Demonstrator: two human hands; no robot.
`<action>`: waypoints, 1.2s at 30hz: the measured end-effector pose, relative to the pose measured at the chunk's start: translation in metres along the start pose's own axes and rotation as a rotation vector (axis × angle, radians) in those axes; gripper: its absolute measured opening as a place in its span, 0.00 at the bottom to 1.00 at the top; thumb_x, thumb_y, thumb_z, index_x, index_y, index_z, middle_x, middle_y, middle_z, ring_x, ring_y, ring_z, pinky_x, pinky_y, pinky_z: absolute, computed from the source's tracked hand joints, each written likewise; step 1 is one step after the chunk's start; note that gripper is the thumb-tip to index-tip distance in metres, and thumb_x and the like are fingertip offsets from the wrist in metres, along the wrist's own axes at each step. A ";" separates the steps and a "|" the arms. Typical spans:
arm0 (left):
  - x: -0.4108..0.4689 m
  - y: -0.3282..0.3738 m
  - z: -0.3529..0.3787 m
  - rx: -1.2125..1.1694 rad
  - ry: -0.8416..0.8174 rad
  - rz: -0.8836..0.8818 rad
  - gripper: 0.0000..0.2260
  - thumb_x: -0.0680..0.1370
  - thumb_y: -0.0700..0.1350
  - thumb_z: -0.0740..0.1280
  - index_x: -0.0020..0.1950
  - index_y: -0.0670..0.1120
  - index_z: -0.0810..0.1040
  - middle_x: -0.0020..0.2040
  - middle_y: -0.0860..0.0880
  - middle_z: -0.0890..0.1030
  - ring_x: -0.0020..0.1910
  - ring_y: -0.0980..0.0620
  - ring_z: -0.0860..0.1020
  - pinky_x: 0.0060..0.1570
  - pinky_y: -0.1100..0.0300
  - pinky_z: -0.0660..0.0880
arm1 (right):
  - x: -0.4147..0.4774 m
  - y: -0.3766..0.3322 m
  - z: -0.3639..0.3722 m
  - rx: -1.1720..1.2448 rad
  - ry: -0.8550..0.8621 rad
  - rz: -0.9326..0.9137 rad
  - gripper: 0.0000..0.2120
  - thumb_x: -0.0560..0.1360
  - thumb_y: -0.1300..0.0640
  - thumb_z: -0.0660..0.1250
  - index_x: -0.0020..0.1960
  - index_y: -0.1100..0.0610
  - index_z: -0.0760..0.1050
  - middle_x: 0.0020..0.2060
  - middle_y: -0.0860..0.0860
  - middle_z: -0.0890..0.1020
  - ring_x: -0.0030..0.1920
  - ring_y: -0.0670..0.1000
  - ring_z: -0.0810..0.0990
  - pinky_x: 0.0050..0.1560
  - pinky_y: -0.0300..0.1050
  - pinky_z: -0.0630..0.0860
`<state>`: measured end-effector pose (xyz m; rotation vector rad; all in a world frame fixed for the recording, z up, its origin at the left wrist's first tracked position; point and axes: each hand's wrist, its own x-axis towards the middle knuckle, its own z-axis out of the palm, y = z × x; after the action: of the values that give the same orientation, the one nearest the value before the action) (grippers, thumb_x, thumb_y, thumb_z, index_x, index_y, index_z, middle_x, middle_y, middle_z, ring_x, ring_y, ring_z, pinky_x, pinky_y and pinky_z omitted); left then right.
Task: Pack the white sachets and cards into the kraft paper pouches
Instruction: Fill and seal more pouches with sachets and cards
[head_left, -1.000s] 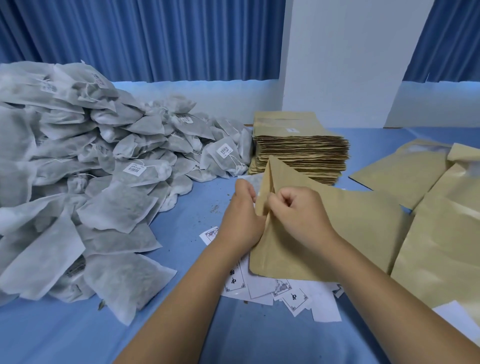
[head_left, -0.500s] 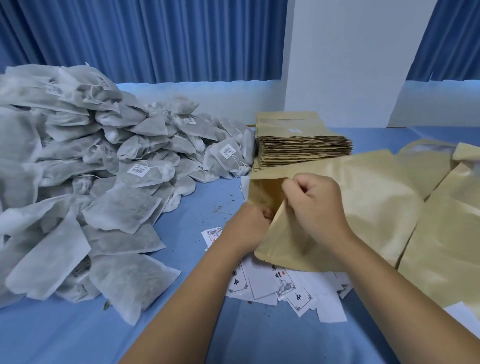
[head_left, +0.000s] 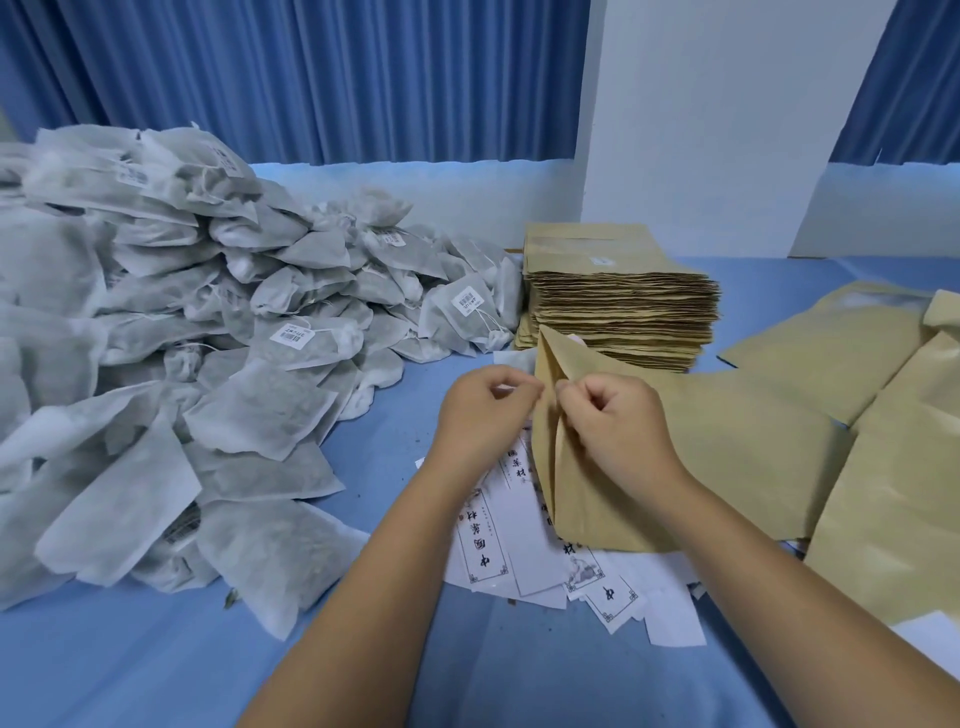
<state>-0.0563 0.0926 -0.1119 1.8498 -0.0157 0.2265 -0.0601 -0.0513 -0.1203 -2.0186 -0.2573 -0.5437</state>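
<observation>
Since the last glimpse, your left hand (head_left: 485, 410) has come up level with your right hand (head_left: 613, 423), and the kraft pouch (head_left: 727, 457) has swung so its mouth corner points at the far stack (head_left: 618, 301). Each hand pinches one lip of that mouth. The pouch lies mid-table (head_left: 467, 670) over the scattered cards (head_left: 493, 551). You're on the opening step, I'd judge: part the lips, then free one hand for the sachets (head_left: 208, 338) heaped at left. Other pouches (head_left: 883, 467) lie to the right.

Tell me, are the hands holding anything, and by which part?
Yes. The left hand and the right hand both pinch one pouch at the edge of its mouth, seemingly one lip each.
</observation>
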 end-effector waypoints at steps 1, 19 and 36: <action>0.002 -0.001 -0.004 -0.020 0.068 -0.017 0.06 0.73 0.48 0.69 0.37 0.55 0.83 0.35 0.62 0.81 0.32 0.66 0.76 0.35 0.70 0.71 | 0.000 0.000 0.001 -0.001 -0.001 0.005 0.20 0.76 0.58 0.66 0.32 0.70 0.67 0.27 0.66 0.69 0.28 0.52 0.66 0.33 0.52 0.70; 0.021 -0.015 -0.063 -1.180 0.670 -0.525 0.04 0.79 0.33 0.57 0.49 0.39 0.70 0.49 0.41 0.75 0.37 0.48 0.79 0.33 0.63 0.79 | -0.003 0.015 0.020 -0.021 -0.072 0.036 0.21 0.77 0.57 0.66 0.33 0.70 0.67 0.29 0.67 0.70 0.28 0.53 0.66 0.33 0.52 0.70; 0.029 -0.026 -0.076 -1.170 0.523 -0.474 0.17 0.75 0.50 0.68 0.62 0.49 0.74 0.67 0.50 0.72 0.49 0.48 0.83 0.39 0.60 0.79 | -0.004 0.020 0.022 -0.074 -0.145 0.007 0.22 0.78 0.56 0.66 0.31 0.67 0.65 0.27 0.62 0.69 0.30 0.50 0.65 0.35 0.51 0.68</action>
<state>-0.0362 0.1754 -0.1116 0.5626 0.5360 0.2757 -0.0499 -0.0417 -0.1471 -2.1330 -0.3216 -0.4075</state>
